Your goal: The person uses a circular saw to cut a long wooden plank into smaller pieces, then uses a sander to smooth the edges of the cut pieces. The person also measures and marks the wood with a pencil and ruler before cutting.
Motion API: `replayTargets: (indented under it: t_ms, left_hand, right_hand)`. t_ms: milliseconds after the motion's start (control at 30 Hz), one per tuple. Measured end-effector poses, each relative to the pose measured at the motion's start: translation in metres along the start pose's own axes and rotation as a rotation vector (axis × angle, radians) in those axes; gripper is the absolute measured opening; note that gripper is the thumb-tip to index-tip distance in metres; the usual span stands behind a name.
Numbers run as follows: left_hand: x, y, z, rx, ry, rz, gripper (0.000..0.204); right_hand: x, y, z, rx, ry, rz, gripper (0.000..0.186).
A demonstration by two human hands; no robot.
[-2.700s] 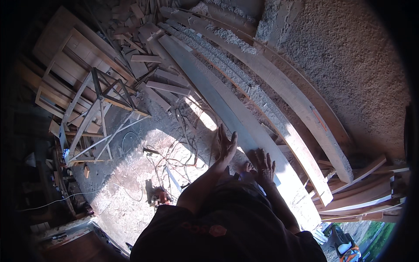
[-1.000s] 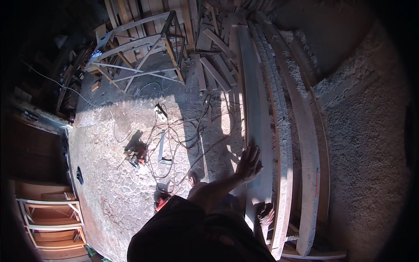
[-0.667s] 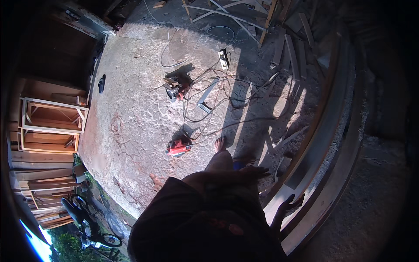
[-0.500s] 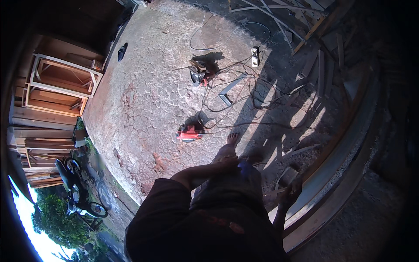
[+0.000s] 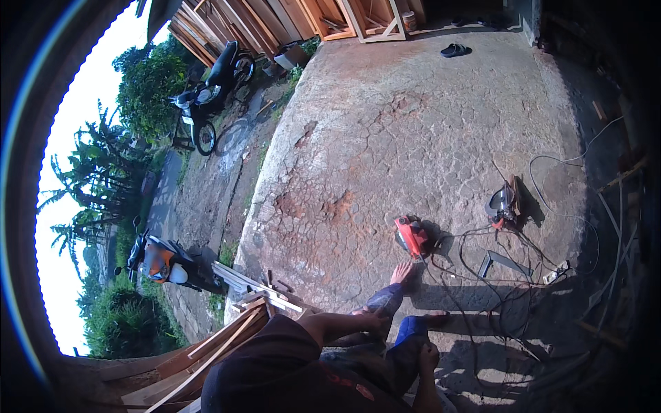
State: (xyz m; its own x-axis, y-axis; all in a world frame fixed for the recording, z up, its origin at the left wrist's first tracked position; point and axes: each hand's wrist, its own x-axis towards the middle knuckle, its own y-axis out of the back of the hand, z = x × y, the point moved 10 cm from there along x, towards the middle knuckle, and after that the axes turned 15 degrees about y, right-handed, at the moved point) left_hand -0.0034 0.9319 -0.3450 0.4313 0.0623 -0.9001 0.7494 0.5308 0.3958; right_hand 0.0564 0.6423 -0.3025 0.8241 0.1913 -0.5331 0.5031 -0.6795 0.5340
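My left hand point(image 5: 372, 322) rests against my left leg, on the blue trouser leg point(image 5: 387, 297); its fingers are too dark to make out. Beside my right knee, my right hand point(image 5: 428, 356) is curled closed; what it holds, if anything, is hidden. Just past my bare left foot point(image 5: 401, 271) sits a red power tool point(image 5: 412, 237), which looks like an electric planer. Farther right stands a dark circular saw point(image 5: 502, 205) on the cracked concrete. Below it lies an angled metal piece point(image 5: 508, 264).
Tangled cords point(image 5: 475, 296) run over the floor to a white power strip point(image 5: 556, 273). Wooden strips point(image 5: 265, 299) lean at my left. Beyond the slab stand an orange scooter point(image 5: 169, 263) and a dark motorcycle point(image 5: 210, 93). Black sandals point(image 5: 455, 50) lie near wooden frames point(image 5: 375, 20).
My view has swung left, bringing in the scooter and nearby wood strips. My right hand has come off the long boards to my right knee. My left hand stays at my leg.
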Motion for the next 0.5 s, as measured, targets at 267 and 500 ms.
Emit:
replayTargets:
  t_ms: [267,500]
  left_hand:
    - [0.049,-0.025,-0.094,-0.1,0.12,0.137,0.058]
    - [0.051,0.122,-0.056,-0.133,0.201,0.162,0.053]
  right_hand:
    - [0.175,-0.091,-0.055,-0.161,0.377,0.003,0.024]
    - [0.347,-0.205,-0.094,-0.129,0.429,-0.105,0.06]
